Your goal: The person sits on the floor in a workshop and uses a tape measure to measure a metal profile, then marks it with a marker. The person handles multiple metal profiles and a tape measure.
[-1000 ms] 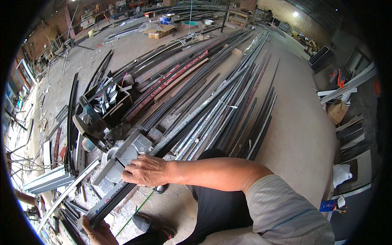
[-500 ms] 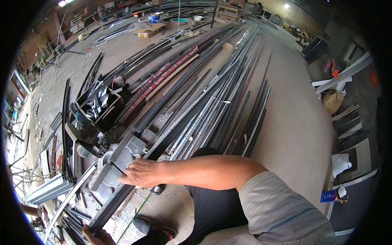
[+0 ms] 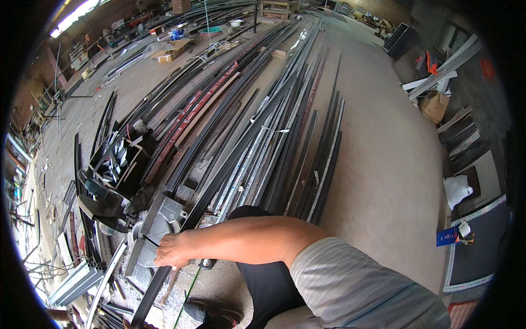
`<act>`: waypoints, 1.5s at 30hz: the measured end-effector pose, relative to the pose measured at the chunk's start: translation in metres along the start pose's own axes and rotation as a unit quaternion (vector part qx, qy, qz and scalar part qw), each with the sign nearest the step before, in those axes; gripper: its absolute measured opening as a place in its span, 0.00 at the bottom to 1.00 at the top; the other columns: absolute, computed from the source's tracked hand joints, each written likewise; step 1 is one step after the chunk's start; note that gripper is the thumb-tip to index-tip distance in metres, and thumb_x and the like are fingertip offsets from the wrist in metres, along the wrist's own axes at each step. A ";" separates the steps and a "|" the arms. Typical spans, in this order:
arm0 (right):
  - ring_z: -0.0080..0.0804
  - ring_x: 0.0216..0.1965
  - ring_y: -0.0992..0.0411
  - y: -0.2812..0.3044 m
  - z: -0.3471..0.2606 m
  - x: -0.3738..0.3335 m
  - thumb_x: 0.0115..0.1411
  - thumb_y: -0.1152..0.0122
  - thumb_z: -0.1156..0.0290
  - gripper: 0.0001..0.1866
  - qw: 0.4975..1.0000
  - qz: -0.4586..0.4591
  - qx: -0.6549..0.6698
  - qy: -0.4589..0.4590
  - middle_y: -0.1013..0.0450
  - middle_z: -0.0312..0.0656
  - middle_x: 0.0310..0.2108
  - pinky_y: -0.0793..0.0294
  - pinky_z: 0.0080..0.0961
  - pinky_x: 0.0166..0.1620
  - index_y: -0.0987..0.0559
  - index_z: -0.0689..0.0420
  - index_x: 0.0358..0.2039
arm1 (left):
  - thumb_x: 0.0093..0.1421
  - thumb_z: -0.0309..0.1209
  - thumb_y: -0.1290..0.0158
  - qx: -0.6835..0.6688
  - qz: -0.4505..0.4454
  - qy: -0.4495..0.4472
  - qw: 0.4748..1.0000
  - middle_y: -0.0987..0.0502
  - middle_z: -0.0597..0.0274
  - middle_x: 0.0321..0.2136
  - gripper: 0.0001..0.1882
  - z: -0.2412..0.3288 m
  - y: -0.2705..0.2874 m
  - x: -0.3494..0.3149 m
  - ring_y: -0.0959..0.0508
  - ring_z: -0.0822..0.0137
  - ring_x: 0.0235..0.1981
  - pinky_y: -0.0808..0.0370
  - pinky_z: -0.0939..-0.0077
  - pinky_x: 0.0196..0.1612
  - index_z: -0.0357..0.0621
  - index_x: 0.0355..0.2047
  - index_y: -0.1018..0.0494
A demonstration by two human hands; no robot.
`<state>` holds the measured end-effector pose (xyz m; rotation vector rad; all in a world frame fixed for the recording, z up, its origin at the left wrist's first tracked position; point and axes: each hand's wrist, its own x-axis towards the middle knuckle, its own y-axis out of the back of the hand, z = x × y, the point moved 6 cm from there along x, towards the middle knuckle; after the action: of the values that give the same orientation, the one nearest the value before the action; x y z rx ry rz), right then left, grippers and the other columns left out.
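Observation:
My right hand (image 3: 172, 250) is closed over a long dark metal bar (image 3: 150, 293), beside the grey metal base (image 3: 147, 253) of a cut-off saw (image 3: 104, 207). A thin black line runs from its fingertips across the base; I cannot tell whether it is a rod or a slot. At the lower edge only bits of my left hand (image 3: 147, 326) show, on both sides of the bar's near end. A black tape measure (image 3: 206, 264) lies just below my right wrist, its green blade (image 3: 188, 296) drawn out towards the lower edge.
Long metal profiles (image 3: 257, 148) lie in a heap ahead. Left of them stands a box of short offcuts (image 3: 118, 162). Light-coloured profiles (image 3: 79, 282) lie at the lower left. My shoe (image 3: 195, 311) is near the tape; a cardboard box (image 3: 434, 106) stands far right.
The view has shifted, so the scene sits further left and the floor on the right shows more. My left hand has slipped almost out of view. My right hand stays on the bar.

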<state>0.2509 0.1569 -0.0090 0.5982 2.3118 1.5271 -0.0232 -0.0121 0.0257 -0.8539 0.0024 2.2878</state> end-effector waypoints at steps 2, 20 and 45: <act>0.58 0.45 0.17 -0.008 0.005 0.005 0.57 0.22 0.58 0.22 1.000 -0.003 -0.002 0.008 0.17 0.53 0.36 0.20 0.55 0.47 0.19 0.61 0.42 | 0.69 0.49 0.36 0.040 -0.004 -0.001 0.999 0.24 0.65 0.22 0.21 -0.002 -0.008 -0.006 0.25 0.68 0.23 0.26 0.75 0.28 0.49 0.27 0.25; 0.53 0.50 0.18 -0.006 0.000 0.021 0.56 0.25 0.52 0.23 0.999 -0.031 -0.018 -0.013 0.15 0.49 0.44 0.19 0.52 0.54 0.13 0.56 0.44 | 0.68 0.49 0.36 0.679 -0.120 -0.609 0.391 0.17 0.55 0.51 0.26 0.026 -0.086 -0.083 0.19 0.47 0.55 0.28 0.42 0.61 0.42 0.55 0.19; 0.50 0.51 0.18 -0.023 0.008 0.052 0.52 0.19 0.44 0.33 0.977 -0.191 0.057 -0.078 0.15 0.45 0.51 0.18 0.49 0.53 0.10 0.56 0.50 | 0.76 0.54 0.48 0.793 -0.287 -0.302 0.444 0.14 0.39 0.36 0.24 0.019 -0.062 0.036 0.13 0.46 0.34 0.20 0.45 0.38 0.45 0.51 0.18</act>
<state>0.2057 0.1807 -0.0344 0.2652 2.2425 1.1372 -0.0164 0.0611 0.0340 0.8842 1.1303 0.8838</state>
